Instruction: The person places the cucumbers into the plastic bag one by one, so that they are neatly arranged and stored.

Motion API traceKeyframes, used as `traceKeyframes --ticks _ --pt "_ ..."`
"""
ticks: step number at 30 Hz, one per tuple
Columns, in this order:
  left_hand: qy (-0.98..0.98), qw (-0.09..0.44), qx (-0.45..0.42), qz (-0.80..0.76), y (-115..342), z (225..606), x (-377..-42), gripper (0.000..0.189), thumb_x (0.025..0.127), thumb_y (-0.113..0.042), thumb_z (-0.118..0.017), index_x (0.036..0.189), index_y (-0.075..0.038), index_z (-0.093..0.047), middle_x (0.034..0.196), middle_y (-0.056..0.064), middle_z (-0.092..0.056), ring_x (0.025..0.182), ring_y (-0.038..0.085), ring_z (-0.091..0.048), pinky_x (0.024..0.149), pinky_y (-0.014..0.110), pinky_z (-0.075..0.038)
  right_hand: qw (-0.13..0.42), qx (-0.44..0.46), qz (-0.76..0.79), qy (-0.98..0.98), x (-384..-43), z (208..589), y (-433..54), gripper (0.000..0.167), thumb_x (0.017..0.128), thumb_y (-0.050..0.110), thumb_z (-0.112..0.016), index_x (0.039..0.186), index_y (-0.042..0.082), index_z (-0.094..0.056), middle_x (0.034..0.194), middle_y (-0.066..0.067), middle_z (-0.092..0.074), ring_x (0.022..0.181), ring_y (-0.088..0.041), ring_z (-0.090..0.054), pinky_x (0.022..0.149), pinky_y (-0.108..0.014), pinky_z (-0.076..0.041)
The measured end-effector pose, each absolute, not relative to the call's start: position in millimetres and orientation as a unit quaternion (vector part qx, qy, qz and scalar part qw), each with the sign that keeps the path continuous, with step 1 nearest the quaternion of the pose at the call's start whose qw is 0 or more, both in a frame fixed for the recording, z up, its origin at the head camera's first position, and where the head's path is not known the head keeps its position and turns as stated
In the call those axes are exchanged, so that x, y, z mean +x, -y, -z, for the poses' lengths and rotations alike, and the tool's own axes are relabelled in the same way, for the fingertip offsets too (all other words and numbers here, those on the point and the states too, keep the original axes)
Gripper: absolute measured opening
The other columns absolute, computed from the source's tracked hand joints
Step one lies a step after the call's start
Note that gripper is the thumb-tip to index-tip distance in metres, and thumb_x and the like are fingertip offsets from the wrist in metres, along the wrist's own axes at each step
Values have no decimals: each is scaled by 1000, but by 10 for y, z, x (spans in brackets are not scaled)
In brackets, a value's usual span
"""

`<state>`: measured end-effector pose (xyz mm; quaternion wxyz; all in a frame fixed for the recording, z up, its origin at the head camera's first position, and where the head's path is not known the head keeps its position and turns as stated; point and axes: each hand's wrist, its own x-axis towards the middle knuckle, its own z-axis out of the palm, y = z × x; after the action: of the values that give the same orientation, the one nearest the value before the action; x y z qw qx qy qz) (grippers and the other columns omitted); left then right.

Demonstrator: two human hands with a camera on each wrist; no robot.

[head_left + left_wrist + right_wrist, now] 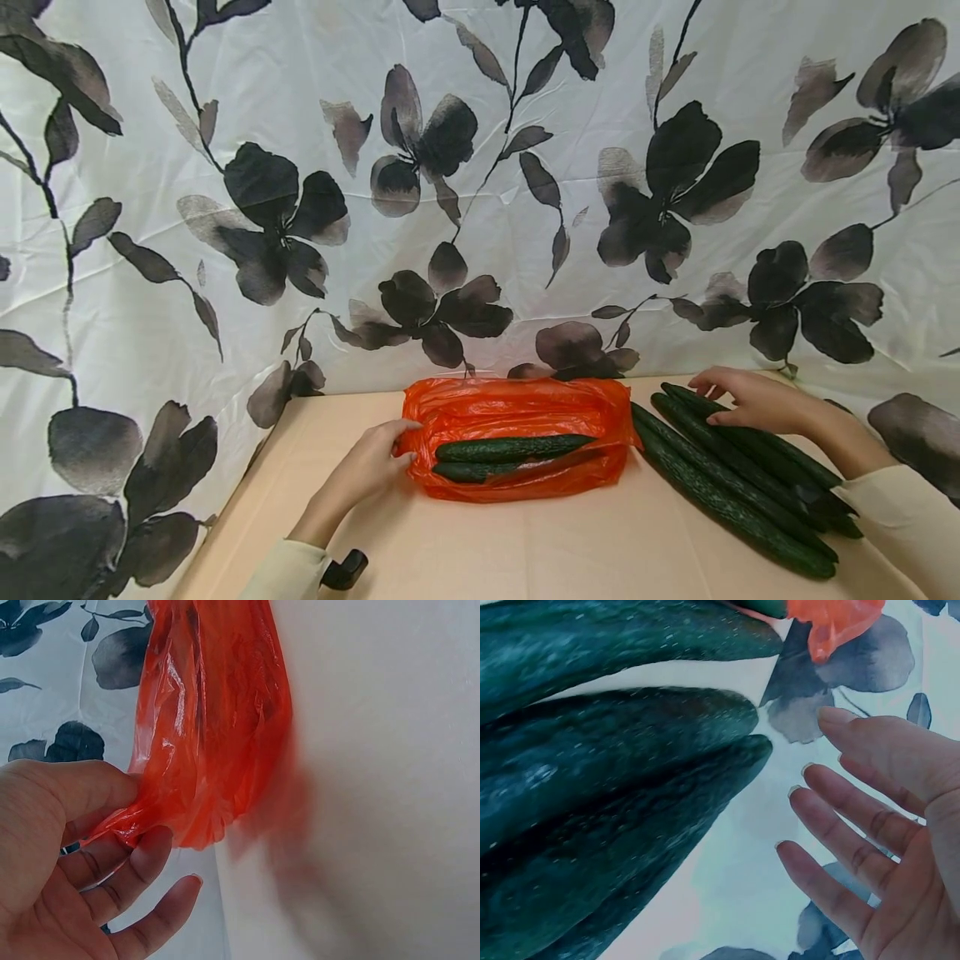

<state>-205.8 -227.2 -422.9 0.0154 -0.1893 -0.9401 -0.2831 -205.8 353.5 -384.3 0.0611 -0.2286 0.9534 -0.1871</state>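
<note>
A red plastic bag (517, 406) lies on its side, its mouth facing me, with two dark green cucumbers (516, 448) showing inside. At its left end, my left hand (371, 462) pinches a gathered corner of the plastic between thumb and fingers; the left wrist view shows the bunched bag corner (124, 825) in that grip. Several loose cucumbers (718, 493) lie side by side, slanting to the right of the bag. Over their far ends hovers my right hand (772, 402). In the right wrist view its fingers (855, 825) are spread and hold nothing, just beyond the cucumber tips (754, 750).
Everything lies on a pale tan table (465, 550). Behind its far edge hangs a white cloth (540, 250) printed with dark flowers. A black device (347, 571) sits at my left wrist. The upper tips of the loose cucumbers meet the bag's right end.
</note>
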Motion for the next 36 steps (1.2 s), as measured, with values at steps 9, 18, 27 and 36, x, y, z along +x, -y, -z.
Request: traceKeyframes --ticks 9,18,27,36 --pt "936 16 -206 283 2270 4218 -2072 41 84 2 -75 124 0 -67 100 5 -66 78 15 -55 69 27 -48 62 -226 189 -954 -2011 3992 -3706 59 86 21 -80 132 -6 -55 120 -19 -63 102 -34 -67 79 -50 -57" --pt "941 16 -191 280 2220 4222 -2093 41 84 0 -77 125 -1 -68 102 3 -66 80 16 -55 72 28 -49 68 -227 211 -948 -2008 4128 -3840 70 82 18 -83 136 -11 -47 120 -23 -60 96 -29 -66 77 -43 -57" --pt "941 13 -188 281 2217 4232 -2104 41 84 1 -76 125 -1 -68 100 3 -66 80 16 -55 71 28 -49 83 -198 196 -957 -1975 4168 -3855 72 82 22 -83 135 -10 -48 124 -24 -58 100 -31 -64 78 -42 -56" --pt "940 19 -193 279 2230 4225 -2106 42 84 0 -76 125 -1 -68 104 4 -67 80 15 -55 72 28 -48 76 -199 182 -960 -1978 4197 -3882 67 82 24 -83 131 -9 -53 124 -25 -58 98 -31 -66 79 -43 -56"
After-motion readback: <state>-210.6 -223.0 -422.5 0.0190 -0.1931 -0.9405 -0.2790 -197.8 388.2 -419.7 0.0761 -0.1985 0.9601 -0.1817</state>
